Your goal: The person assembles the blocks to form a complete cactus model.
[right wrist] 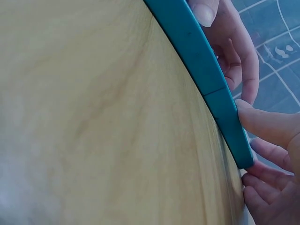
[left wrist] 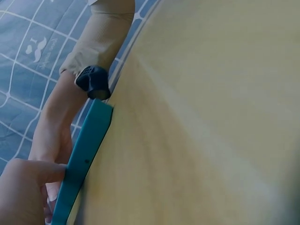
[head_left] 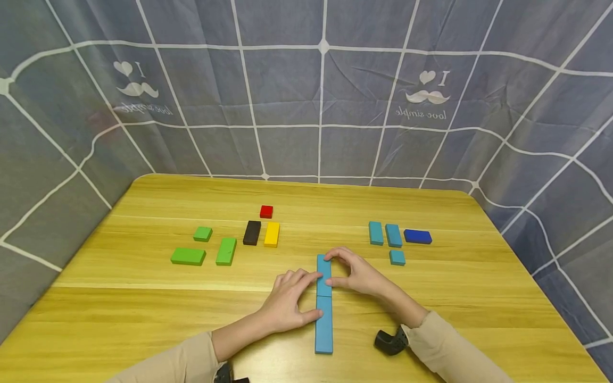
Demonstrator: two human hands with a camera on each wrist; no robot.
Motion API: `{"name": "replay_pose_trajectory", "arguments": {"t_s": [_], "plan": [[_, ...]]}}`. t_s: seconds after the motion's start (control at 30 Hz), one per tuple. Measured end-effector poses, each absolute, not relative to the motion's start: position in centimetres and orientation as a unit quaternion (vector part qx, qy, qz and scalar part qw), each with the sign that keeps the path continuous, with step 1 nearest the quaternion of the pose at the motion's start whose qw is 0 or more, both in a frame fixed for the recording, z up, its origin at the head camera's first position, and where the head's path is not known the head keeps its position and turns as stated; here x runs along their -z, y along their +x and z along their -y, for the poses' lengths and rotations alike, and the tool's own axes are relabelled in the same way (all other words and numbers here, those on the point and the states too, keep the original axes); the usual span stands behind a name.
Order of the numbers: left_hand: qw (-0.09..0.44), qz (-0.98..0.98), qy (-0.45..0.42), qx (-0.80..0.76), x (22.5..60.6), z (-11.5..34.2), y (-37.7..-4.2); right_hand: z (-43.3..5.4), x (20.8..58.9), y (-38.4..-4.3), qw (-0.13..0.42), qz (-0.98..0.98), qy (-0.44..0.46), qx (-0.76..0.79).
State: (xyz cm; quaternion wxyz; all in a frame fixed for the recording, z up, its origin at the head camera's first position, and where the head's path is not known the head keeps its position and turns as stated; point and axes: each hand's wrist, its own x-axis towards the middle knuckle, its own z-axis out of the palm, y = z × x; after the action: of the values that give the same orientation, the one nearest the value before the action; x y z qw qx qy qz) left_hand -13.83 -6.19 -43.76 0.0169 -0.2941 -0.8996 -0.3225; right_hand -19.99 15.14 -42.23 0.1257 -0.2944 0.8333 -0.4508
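Two light blue blocks lie end to end on the table: a shorter far block (head_left: 324, 274) and a longer near block (head_left: 324, 332). My left hand (head_left: 289, 303) touches them from the left, its extended index finger at the far block and its thumb at the near one. On the other side, my right hand (head_left: 356, 272) holds the far block with a bent index finger by its far end and the thumb against its right side. The seam between the blocks shows in the right wrist view, where the near block (right wrist: 187, 42) runs out of frame.
Light blue blocks (head_left: 375, 233) and a dark blue block (head_left: 417, 236) lie back right. Green blocks (head_left: 226, 251), a black block (head_left: 251, 233), a yellow block (head_left: 272, 234) and a red block (head_left: 266, 211) lie back left. A grey curtain (head_left: 287, 106) surrounds the wooden table (head_left: 143, 319).
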Motion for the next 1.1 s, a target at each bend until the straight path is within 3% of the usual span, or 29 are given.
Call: {"name": "replay_pose_trajectory", "arguments": {"t_s": [0.57, 0.77, 1.1], "plan": [[-0.016, 0.896, -0.282, 0.342, 43.6, 6.4, -14.4, -15.1, 42.0, -19.8, 0.119, -0.831, -0.309, 0.447], [-0.016, 0.898, -0.280, 0.338, 43.6, 6.4, -14.4, -15.9, 41.3, -19.8, 0.130, -0.828, -0.270, 0.474], [-0.010, 0.897, -0.278, 0.344, 43.7, 6.4, -14.3, -21.2, 39.8, -20.4, 0.020, -0.854, -0.243, 0.459]]}}
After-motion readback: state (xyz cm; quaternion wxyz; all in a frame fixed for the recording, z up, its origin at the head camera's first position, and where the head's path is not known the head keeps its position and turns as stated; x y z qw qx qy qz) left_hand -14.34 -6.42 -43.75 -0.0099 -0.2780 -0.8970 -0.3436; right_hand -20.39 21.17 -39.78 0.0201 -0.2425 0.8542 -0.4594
